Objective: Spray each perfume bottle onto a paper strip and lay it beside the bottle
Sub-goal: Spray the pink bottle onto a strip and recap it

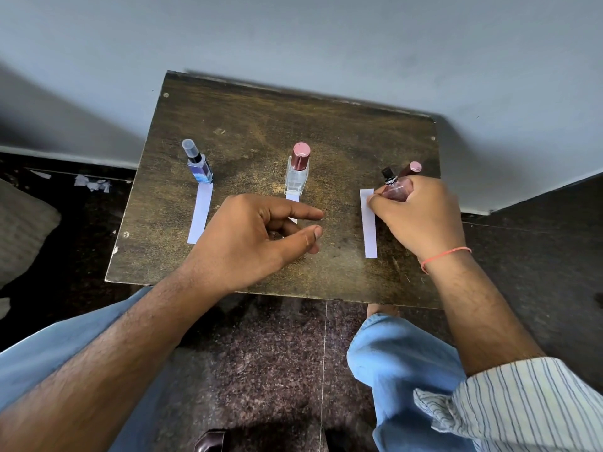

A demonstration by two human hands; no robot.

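Observation:
Three perfume bottles are on a small dark wooden table point(248, 119). At the left stands a blue bottle point(199, 166) with a clear cap, and a white paper strip point(200, 213) lies right in front of it. In the middle stands a clear bottle point(297, 171) with a pink cap; its strip point(292, 198) is mostly hidden under my left hand point(257, 236), which hovers open and holds nothing. My right hand point(421, 213) is shut on a pinkish bottle point(396, 187) with its black nozzle bare. A pink cap point(411, 168) shows behind it. A third strip point(368, 223) lies left of that hand.
The table stands against a grey wall. Its near edge is over my knees in blue trousers point(404, 367). Torn paper scraps point(93, 183) lie on the dark floor at the left. A dark speckled tile floor surrounds the table.

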